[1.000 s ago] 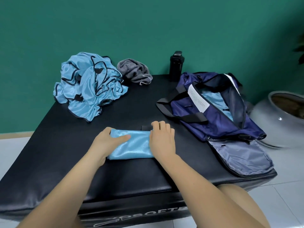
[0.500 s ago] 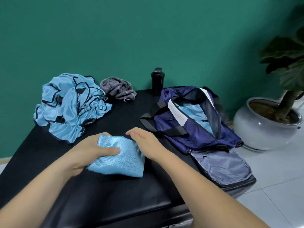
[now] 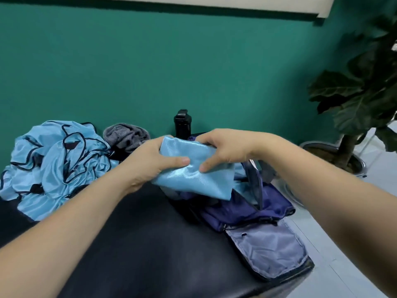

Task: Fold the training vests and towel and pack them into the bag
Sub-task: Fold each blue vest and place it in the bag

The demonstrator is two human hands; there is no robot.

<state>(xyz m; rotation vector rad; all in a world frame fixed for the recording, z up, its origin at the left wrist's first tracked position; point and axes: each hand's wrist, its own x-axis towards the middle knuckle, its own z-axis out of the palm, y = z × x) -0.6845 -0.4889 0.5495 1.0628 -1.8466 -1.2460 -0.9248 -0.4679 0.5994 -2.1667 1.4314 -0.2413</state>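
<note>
1. Over bag (image 3: pixel 253 211) mouth, mid-air: folded vest (image 3: pixel 193 179), shiny lt-blue, compact rectangle, slightly creased.
2. L hand (image 3: pixel 150 162) grips its 9 o'clock edge, R hand (image 3: pixel 227 147) pinches 2 o'clock side.
3. Crumpled vest pile (image 3: pixel 53 164) at 9 o'clock, grey towel (image 3: pixel 126 136) at 11.

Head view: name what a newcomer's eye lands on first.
A folded light-blue vest sits mid-frame, gripped by the left hand and right hand over the open navy bag. At left, a crumpled pile of blue vests lies on the black table, with a grey towel beside it.
</note>
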